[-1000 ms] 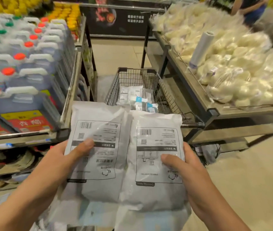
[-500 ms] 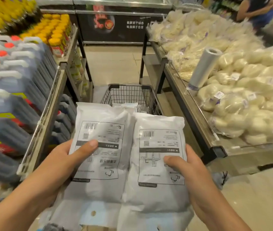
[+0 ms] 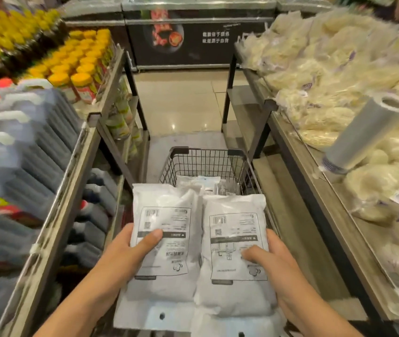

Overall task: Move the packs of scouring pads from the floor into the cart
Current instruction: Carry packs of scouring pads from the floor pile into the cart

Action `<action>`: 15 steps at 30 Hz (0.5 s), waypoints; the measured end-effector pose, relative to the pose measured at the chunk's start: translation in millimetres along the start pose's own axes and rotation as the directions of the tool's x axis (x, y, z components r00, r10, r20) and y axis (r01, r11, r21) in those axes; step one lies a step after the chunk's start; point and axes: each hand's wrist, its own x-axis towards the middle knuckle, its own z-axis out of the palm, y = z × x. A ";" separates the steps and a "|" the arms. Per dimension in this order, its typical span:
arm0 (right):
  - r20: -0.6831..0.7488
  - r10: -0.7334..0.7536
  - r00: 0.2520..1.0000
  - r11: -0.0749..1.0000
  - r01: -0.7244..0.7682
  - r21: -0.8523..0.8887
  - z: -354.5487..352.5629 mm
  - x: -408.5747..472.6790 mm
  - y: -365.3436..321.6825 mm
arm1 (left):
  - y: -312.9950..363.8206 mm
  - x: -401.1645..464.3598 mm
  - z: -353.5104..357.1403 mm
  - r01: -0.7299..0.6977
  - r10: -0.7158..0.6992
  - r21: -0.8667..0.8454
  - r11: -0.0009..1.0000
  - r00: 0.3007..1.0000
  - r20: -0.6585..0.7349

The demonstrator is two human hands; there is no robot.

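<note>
Two white packs of scouring pads with printed labels are held side by side above the near end of the black wire cart (image 3: 205,164). My left hand (image 3: 130,249) grips the left pack (image 3: 166,215), thumb on its label. My right hand (image 3: 273,261) grips the right pack (image 3: 237,295), thumb pressed on its front. Inside the cart, beyond the held packs, lie other white packs (image 3: 200,182), mostly hidden.
A shelf rack (image 3: 76,171) with jugs and yellow-capped jars runs along the left. On the right is a produce stand (image 3: 315,190) piled with bagged pale goods and a roll of plastic bags (image 3: 366,130). A tiled aisle and a freezer case (image 3: 193,40) lie ahead.
I have moved forward with both packs, so they now hang over the cart's near end; the cart and the shelves sit lower and closer in view. My grip on both is unchanged.
</note>
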 end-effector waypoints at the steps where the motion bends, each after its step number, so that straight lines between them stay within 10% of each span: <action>1: -0.024 0.008 1.000 1.000 -0.008 0.002 5.6 18.2 -0.4 | -3.2 23.3 -1.6 -0.001 0.001 0.013 1.000 1.000 0.016; 15: -0.167 0.081 0.983 0.995 -0.069 0.078 27.2 344.1 64.7 | -89.7 331.0 36.6 -0.035 0.038 0.082 0.996 0.999 -0.036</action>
